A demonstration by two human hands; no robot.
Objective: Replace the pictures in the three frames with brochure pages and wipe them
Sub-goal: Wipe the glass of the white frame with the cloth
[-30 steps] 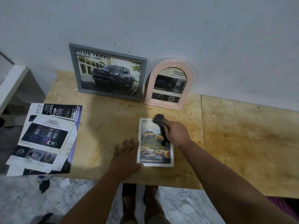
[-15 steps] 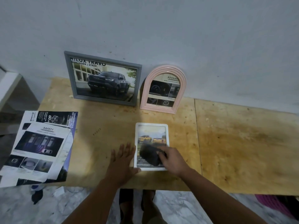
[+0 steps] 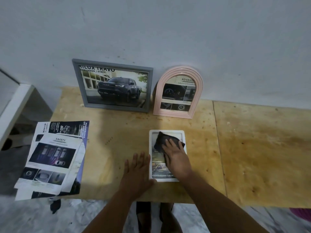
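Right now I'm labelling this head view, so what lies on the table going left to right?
Brochure pages → grey frame → left hand flat on the table → white frame under the right hand pressing a dark cloth → bare wooden table.

Only 1 view is given, from a camera worn on the person's head. It looks forward and steeply down over the pale plywood table point(image 3: 252, 148), close enough that both forearms enter from the bottom edge. The plain grey wall point(image 3: 168, 31) fills the upper third, so the lens faces that wall. The wide angle bends the table's far edge. The marbled grey floor point(image 3: 50, 219) shows along the bottom, with the person's feet under the table's near edge.
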